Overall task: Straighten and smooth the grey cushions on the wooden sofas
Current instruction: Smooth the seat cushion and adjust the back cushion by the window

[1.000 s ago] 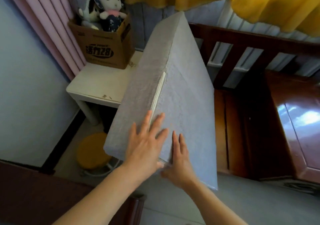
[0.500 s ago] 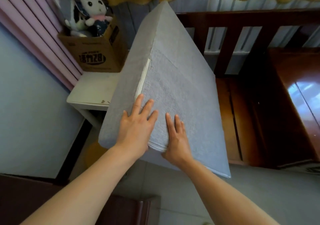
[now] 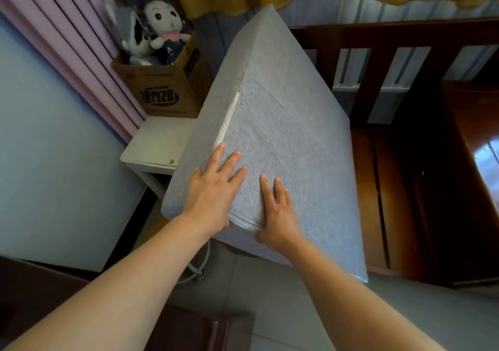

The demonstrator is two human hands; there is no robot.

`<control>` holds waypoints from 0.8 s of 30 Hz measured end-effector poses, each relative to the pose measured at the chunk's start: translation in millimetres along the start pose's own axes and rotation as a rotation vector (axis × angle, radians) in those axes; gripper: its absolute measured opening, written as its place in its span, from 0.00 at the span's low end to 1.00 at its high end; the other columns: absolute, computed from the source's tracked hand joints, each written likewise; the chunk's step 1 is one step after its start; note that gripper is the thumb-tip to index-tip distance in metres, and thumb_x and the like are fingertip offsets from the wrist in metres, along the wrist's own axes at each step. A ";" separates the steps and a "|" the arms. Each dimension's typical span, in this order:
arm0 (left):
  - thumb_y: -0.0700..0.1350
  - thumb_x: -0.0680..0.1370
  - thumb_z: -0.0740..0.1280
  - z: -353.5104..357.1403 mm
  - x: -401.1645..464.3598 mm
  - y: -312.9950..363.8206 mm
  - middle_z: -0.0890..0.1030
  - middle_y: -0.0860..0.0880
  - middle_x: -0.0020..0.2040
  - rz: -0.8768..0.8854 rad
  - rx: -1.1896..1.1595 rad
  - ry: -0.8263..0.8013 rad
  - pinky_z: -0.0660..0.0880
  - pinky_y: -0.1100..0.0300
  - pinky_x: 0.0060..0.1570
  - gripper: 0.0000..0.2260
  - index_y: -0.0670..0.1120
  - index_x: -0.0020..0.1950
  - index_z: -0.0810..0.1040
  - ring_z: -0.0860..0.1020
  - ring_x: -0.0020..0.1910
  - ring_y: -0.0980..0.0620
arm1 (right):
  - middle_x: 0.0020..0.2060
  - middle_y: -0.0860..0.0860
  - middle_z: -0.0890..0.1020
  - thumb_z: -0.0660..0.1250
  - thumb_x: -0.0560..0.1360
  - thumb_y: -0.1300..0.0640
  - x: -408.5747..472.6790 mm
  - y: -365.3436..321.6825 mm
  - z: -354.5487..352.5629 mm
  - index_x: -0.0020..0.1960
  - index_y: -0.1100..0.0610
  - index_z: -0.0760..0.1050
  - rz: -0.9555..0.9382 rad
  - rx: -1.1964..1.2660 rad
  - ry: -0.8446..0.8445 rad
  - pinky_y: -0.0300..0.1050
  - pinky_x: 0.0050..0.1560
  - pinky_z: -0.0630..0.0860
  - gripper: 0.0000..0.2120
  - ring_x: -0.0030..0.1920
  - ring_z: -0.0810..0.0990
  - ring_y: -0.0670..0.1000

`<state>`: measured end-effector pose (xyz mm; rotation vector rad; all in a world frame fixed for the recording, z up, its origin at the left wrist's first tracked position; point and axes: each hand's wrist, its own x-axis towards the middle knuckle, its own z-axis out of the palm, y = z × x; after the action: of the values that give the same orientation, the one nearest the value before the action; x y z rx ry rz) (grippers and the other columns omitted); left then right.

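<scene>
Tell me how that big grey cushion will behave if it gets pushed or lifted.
The grey cushion probably stays stiff: its edges are straight, and neither the left hand nor the right hand dents it. Standing tilted on an edge, it may tip. The coarse weave likely grips well.

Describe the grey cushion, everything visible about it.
The grey cushion is a thick, flat-sided block in coarse woven fabric, with a white strip showing along one edge seam. It is tilted up on a corner before the wooden sofa. The left hand and right hand press flat on its face.
</scene>
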<state>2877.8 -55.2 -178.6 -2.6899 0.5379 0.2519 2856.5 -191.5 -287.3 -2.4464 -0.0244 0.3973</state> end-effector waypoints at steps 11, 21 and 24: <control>0.64 0.78 0.59 -54.5 33.7 33.2 0.45 0.47 0.79 -0.108 -0.041 -0.124 0.41 0.40 0.72 0.32 0.52 0.77 0.56 0.39 0.77 0.46 | 0.78 0.56 0.45 0.69 0.75 0.53 1.2 37.6 -96.5 0.79 0.50 0.40 -0.056 -0.052 -0.144 0.53 0.74 0.57 0.45 0.77 0.47 0.57; 0.58 0.79 0.60 -99.5 143.5 42.8 0.43 0.46 0.79 -0.036 -0.051 -0.092 0.37 0.41 0.72 0.32 0.51 0.78 0.50 0.38 0.77 0.46 | 0.78 0.56 0.44 0.64 0.79 0.52 75.3 49.9 -152.6 0.79 0.51 0.38 -0.017 0.024 -0.062 0.51 0.75 0.53 0.41 0.77 0.46 0.56; 0.57 0.80 0.60 -106.4 199.9 37.0 0.43 0.46 0.79 0.005 -0.046 -0.040 0.37 0.41 0.72 0.31 0.51 0.78 0.50 0.39 0.77 0.46 | 0.78 0.55 0.45 0.60 0.81 0.54 118.0 54.6 -169.8 0.79 0.51 0.39 0.002 0.064 0.023 0.49 0.75 0.52 0.37 0.77 0.47 0.56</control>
<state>3055.3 -196.1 -143.3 -2.7223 0.5338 0.3222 3013.6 -323.5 -227.3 -2.3879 0.0005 0.3657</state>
